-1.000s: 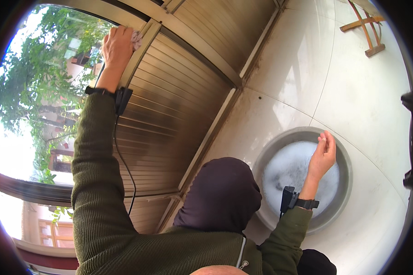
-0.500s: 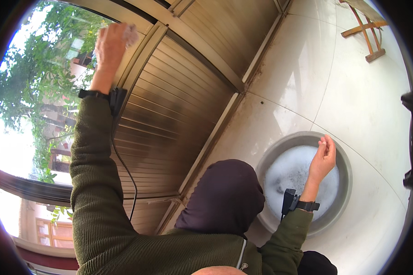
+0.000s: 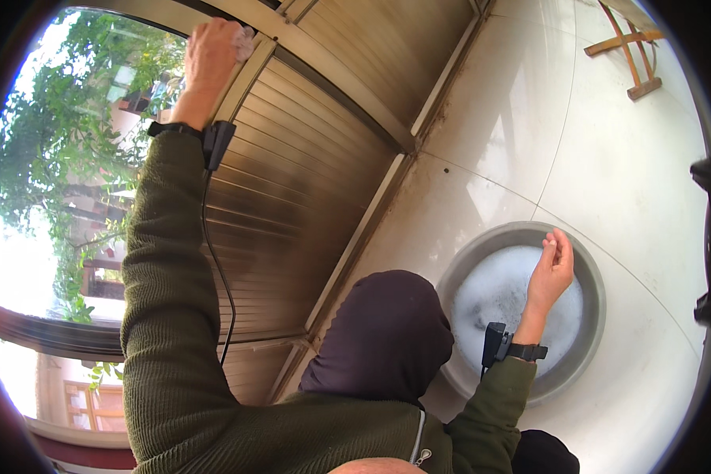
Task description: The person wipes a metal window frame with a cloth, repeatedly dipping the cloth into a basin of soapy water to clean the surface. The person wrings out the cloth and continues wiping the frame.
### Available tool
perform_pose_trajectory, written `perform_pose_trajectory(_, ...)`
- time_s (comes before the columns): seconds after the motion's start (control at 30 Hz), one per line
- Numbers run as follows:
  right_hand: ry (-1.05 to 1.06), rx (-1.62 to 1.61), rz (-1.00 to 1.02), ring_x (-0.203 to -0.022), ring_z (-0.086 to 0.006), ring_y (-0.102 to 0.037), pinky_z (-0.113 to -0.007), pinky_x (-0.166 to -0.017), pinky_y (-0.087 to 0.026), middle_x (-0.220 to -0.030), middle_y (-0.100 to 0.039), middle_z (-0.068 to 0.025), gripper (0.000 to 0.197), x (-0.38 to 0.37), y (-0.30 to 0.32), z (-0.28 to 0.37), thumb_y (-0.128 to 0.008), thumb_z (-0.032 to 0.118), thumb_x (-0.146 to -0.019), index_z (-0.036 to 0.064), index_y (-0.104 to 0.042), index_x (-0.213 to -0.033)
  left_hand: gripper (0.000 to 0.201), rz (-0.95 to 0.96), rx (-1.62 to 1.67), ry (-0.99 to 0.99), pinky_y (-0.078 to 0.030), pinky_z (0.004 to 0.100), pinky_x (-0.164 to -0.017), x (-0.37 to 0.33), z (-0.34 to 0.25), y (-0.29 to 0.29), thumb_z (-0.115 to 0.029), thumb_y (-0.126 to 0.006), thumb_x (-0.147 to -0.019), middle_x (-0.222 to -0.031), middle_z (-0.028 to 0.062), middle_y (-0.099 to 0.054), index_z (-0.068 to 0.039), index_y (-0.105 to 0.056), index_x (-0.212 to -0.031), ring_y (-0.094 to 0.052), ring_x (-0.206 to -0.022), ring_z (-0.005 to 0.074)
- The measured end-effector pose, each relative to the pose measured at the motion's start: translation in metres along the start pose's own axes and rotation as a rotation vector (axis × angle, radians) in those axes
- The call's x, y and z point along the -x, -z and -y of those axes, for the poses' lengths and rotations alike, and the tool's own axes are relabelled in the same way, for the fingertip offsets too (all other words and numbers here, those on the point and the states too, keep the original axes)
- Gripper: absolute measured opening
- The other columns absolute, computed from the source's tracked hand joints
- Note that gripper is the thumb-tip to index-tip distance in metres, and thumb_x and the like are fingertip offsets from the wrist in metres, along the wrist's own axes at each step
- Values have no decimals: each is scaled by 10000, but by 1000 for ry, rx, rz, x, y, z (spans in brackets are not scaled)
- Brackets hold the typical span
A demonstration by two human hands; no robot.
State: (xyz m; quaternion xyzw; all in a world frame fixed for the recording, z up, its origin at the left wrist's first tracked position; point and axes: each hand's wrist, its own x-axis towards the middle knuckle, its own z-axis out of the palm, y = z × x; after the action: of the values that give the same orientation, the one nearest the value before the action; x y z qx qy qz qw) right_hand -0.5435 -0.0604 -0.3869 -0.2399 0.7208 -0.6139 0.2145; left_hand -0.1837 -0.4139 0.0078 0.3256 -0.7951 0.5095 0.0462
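At window frame [image 3: 250, 75] | left hand [image 3: 208, 63] clutching cloth [image 3: 244, 43], shifted farther up | right hand [image 3: 551, 275] loosely curled, above basin [image 3: 501, 236]

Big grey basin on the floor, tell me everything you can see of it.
The basin is round, wide and matte grey, with sloping walls; it could be plastic or metal. It sits upright on the pale floor, holding whitish suds with darker patches. The person's right hand and sleeve hide some of its right and lower parts; whether either touches it is unclear. Its underside is out of sight.
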Motion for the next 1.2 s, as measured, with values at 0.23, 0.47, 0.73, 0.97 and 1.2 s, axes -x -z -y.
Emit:
perform_pose_trajectory(0.23,-54,-34,11,-951,-190,-691,-316,-855,-532,-1076,-711,-111,252,0,-5,1,-537,81,-988,2,-656,-1195,454,42,-3,-58,-457,446,-965,9,11,6,-35,-633,-767,-1217,32,-602,-174,-654,-1199,-540,-1142,299)
perform_pose_trajectory(0.47,-8,-16,13,-960,-192,-685,-324,-858,-531,-1090,-704,-120,251,0,-2,0,-538,73,-982,-5,-654,-1191,431,185,132,-93,-454,440,-943,27,-7,38,14,-638,-742,-1197,29,-601,-150,-672,-1139,-536,-1150,293)
perform_pose_trajectory(0.73,-1,-50,3,-960,-198,-687,-323,-857,-532,-1100,-701,-118,248,-1,-1,-2,-539,56,-973,-6,-658,-1182,396,218,6,57,-443,429,-957,106,-7,83,-51,-656,-765,-1161,22,-596,-157,-667,-1147,-533,-1127,280)
perform_pose_trajectory(0.97,-9,-20,5,-961,-197,-686,-326,-865,-528,-1090,-703,-115,242,1,-3,4,-546,63,-972,-3,-662,-1174,427,116,-31,20,-449,430,-965,19,-16,16,-81,-698,-754,-1179,28,-597,-159,-643,-1170,-535,-1132,283)
perform_pose_trajectory(1.2,24,-31,-17,-952,-191,-689,-325,-847,-530,-1088,-706,-108,244,1,-1,4,-546,66,-972,9,-664,-1179,403,320,69,48,-475,426,-938,54,-14,58,-61,-680,-756,-1173,28,-611,-154,-672,-1148,-550,-1108,303)
